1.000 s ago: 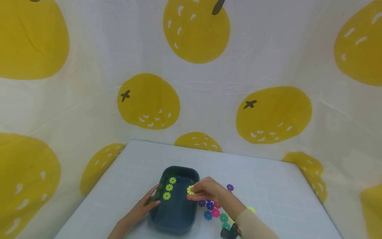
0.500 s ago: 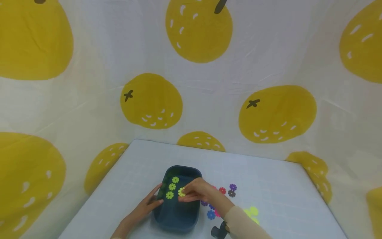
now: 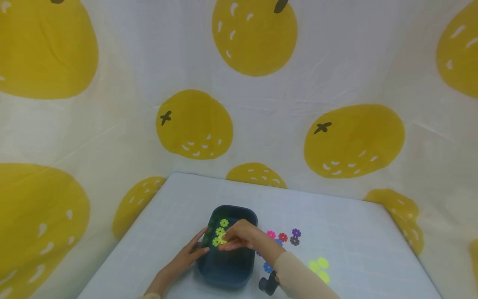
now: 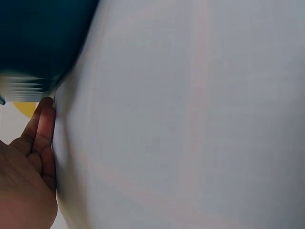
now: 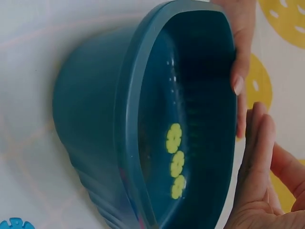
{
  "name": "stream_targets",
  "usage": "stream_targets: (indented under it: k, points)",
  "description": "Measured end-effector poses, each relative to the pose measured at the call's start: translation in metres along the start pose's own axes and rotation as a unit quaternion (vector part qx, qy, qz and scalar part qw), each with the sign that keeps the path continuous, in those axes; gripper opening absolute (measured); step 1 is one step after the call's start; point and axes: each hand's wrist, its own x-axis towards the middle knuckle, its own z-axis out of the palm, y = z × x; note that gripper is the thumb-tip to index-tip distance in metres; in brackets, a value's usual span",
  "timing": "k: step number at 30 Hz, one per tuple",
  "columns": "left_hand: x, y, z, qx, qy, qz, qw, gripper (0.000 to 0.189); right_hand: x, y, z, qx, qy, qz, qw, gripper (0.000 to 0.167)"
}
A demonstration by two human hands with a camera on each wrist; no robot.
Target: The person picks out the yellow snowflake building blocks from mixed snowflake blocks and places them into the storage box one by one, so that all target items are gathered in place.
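A dark teal basin (image 3: 226,274) stands on the table, with three yellow-green snowflake discs (image 5: 177,164) lined up on its floor. My left hand (image 3: 190,252) rests against the basin's left side, thumb tip at the rim and fingers extended. In the left wrist view those fingers (image 4: 45,125) lie straight along the outer wall. Inside the basin my right hand (image 3: 242,234) pinches another yellow-green snowflake disc (image 3: 223,237), right beside the near end of the row. That pinched disc is hidden in the right wrist view, where the right hand (image 5: 269,176) shows at the lower right.
Several loose discs lie right of the basin: a pink disc (image 3: 270,235), a red disc (image 3: 283,237), a purple disc (image 3: 296,232) and blue ones, partly behind the right forearm. Farther right is a yellow-green group (image 3: 319,269). A fruit-print cloth (image 3: 269,124) hangs behind the table.
My right hand has moved left and slightly down across the basin with the pinched disc, from the right rim to the row. The left hand stays on the basin; the view has shifted slightly.
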Motion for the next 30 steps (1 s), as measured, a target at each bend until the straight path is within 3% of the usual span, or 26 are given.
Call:
stream_targets:
  k: [8, 14, 30]
  points:
    - [-0.002, 0.003, 0.001, 0.004, 0.003, -0.011, 0.9999, 0.07, 0.005, 0.002, 0.003, -0.011, -0.001, 0.009, 0.9999, 0.02]
    - [-0.003, 0.002, 0.002, -0.005, -0.001, 0.0, 1.0, 0.07, 0.008, 0.004, 0.005, -0.019, 0.008, 0.012, 0.9997, 0.015]
    - [-0.004, 0.001, -0.001, -0.003, 0.005, -0.008, 1.0, 0.07, 0.022, 0.001, 0.012, -0.069, 0.02, 0.044, 0.9964, 0.016]
